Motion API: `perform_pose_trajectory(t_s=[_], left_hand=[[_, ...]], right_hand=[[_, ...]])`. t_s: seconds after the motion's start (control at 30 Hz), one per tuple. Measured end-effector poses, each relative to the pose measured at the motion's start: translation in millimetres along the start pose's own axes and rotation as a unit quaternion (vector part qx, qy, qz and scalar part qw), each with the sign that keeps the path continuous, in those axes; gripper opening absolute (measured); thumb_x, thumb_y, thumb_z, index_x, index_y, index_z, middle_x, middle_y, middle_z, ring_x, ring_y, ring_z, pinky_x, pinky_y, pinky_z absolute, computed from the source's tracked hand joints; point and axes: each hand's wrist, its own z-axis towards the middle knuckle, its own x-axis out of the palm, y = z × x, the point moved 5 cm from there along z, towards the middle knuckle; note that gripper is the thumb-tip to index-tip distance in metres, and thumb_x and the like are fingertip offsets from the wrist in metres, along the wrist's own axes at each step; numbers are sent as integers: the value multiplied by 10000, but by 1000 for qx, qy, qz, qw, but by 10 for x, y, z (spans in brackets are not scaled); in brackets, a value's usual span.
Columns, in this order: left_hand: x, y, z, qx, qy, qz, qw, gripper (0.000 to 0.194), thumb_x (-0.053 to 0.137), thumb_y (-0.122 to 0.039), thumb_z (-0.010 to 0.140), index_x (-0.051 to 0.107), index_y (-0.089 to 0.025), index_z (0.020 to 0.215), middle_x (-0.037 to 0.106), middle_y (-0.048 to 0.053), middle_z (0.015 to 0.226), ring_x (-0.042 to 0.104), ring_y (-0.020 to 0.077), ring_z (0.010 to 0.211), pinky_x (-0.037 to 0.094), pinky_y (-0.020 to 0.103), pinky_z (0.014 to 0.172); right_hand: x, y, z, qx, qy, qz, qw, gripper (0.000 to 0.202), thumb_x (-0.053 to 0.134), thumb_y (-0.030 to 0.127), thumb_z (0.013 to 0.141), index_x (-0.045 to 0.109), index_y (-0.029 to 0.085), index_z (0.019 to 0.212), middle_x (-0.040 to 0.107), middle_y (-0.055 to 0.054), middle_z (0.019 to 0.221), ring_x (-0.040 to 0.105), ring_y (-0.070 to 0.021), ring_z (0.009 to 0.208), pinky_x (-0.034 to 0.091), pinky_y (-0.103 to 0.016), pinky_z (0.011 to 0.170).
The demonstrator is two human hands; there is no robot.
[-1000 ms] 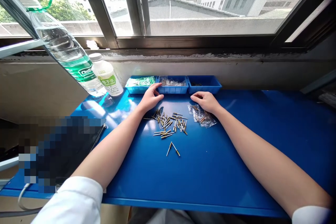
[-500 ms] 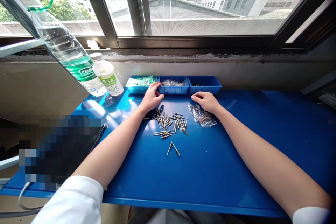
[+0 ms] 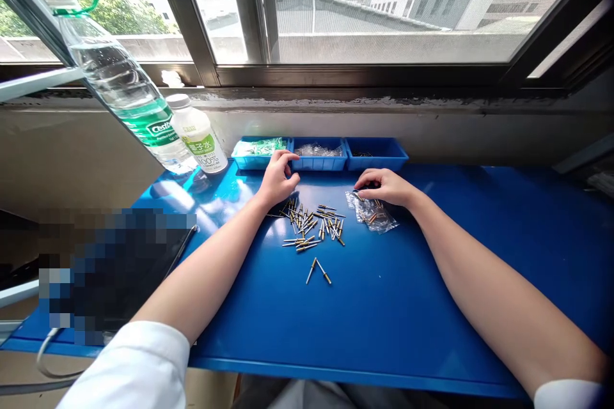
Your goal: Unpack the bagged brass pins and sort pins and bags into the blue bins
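My left hand point(image 3: 279, 177) is at the front of the blue bins, thumb and fingers apart, with nothing visible between them. My right hand point(image 3: 388, 186) hovers over or touches small clear plastic bags point(image 3: 377, 216) with gold-coloured pieces inside. Its thumb and fingers are apart; whether a fingertip presses the plastic I cannot tell. Between the hands lies a loose pile of thin silver pins with gold-coloured ends point(image 3: 307, 223), like blind rivets. Two more such pins point(image 3: 323, 271) lie nearer me, their ends almost meeting.
Three joined blue bins stand along the wall: the left bin point(image 3: 254, 162) holds green-and-white packets, the middle bin point(image 3: 320, 164) clear plastic, the right bin point(image 3: 389, 156) small dark pieces. A water bottle point(image 3: 119, 77) and a white bottle point(image 3: 199, 134) stand left, behind a dark blurred object point(image 3: 144, 268).
My right hand has moved slightly right and down from in front of the right bin to the plastic bags, its fingers spreading. The left hand has barely moved.
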Motion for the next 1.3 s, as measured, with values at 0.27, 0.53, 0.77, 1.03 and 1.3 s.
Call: perform_pose_trajectory(t_s=[0.27, 0.53, 0.77, 1.03, 1.3], left_hand=[[48, -9, -18, 4, 54, 1, 999, 332, 555, -97, 679, 620, -154, 999, 529, 51, 1060, 488, 80, 627, 500, 281, 673], [52, -17, -14, -3, 71, 7, 997, 314, 545, -123, 682, 629, -155, 982, 578, 47, 1016, 512, 99, 635, 496, 280, 671], [91, -10, -23, -29, 106, -29, 994, 230, 540, -118, 694, 666, -149, 884, 692, 25, 830, 608, 145, 721, 480, 259, 641], [123, -297, -26, -7, 194, -83, 977, 245, 569, -163, 709, 713, -149, 907, 712, 50, 911, 596, 130, 699, 474, 256, 621], [250, -499, -65, 47, 283, -101, 953, 351, 598, -229, 734, 700, -165, 1064, 681, 83, 1081, 625, 177, 835, 494, 300, 701]], right_hand=[[47, 33, 15, 3, 23, -40, 999, 283, 722, 419, 682, 745, 207, 868, 646, -61, 995, 613, -226, 921, 477, -353, 847], [76, -20, 17, 32, -29, 36, 998, 250, 691, 403, 704, 690, 178, 814, 671, -34, 779, 597, -173, 711, 487, -311, 663], [17, 10, 17, 26, -158, 148, 976, 327, 755, 434, 659, 680, 169, 836, 689, -61, 813, 621, -183, 712, 532, -340, 677], [95, 259, 43, 3, -174, 167, 971, 315, 732, 443, 692, 702, 166, 839, 712, -80, 825, 659, -211, 740, 550, -368, 712], [192, 427, 52, -23, -181, 160, 970, 288, 716, 448, 725, 706, 182, 836, 725, -78, 856, 675, -230, 786, 554, -365, 732]])
